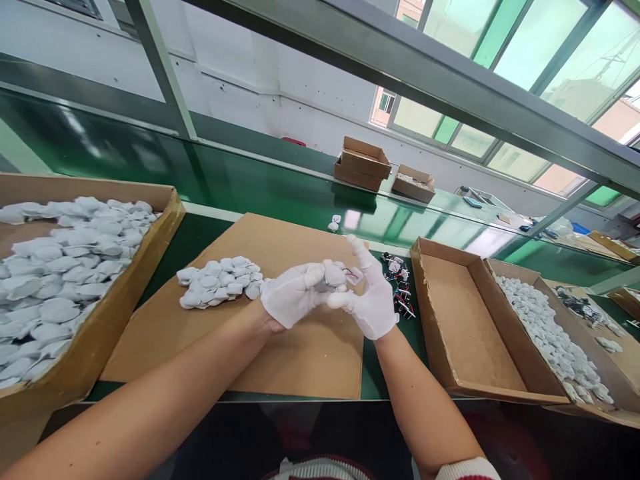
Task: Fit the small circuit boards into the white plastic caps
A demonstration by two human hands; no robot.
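Note:
My left hand (295, 290), in a white glove, is closed on a small white round piece (334, 275) in front of me. Thin wires (354, 275) show at the piece's right side, between my hands. My right hand (371, 297), gloved too, has its index finger stretched upward and its thumb apart from it, the thumb close against the held piece. Whether the right fingers touch the wires is hard to make out. Just left of my left hand, a heap of flat white pieces (220, 281) lies on a cardboard sheet (300, 360).
A carton of white pieces (175, 217) stands at left. Dark wired parts (400, 283) lie right of my hands, beside a shallow cardboard box (470, 320) and another box of white pieces (550, 333). A metal beam (400, 80) crosses above; small boxes (363, 163) stand behind.

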